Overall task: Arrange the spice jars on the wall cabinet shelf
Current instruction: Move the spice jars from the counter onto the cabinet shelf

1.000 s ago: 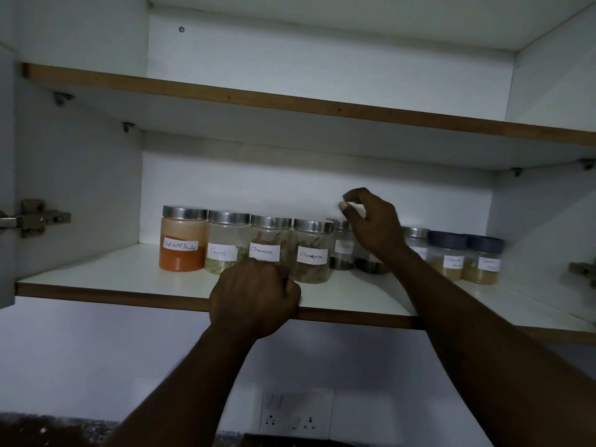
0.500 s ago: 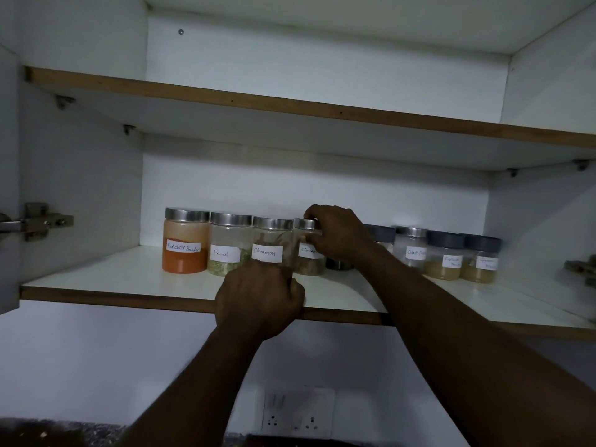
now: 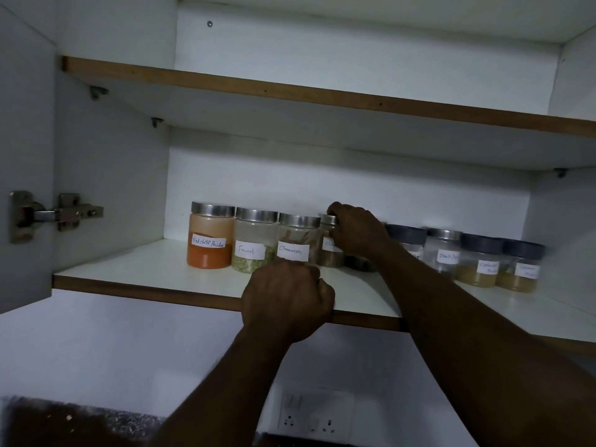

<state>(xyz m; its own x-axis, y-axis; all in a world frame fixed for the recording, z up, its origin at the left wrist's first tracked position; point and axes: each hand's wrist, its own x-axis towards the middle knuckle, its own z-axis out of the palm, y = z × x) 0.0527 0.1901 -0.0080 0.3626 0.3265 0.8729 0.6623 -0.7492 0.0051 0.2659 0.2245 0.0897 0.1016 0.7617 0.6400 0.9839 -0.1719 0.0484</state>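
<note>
A row of labelled spice jars stands along the back of the lower cabinet shelf point(image 3: 145, 279). From the left: red chilli powder jar point(image 3: 210, 237), fennel jar point(image 3: 253, 241), cinnamon jar point(image 3: 295, 240), then a cloves jar point(image 3: 329, 250). My right hand point(image 3: 358, 232) is closed around the cloves jar at its lid and side. My left hand point(image 3: 287, 301) is a fist gripping the shelf's front edge. Further right stand a black pepper jar point(image 3: 443, 253) and two dark-lidded jars point(image 3: 480, 264) of yellowish powder point(image 3: 519, 269). One jar behind my right wrist is mostly hidden.
An upper shelf point(image 3: 290, 88) runs overhead. The open door's hinge point(image 3: 54, 214) sticks out at the left wall. Below the cabinet are a wall socket plate point(image 3: 314, 414) and a dark speckled countertop point(image 3: 74, 424).
My right hand came down from above the jars further right, moved left and closed on the cloves jar. My left hand stayed on the shelf edge.
</note>
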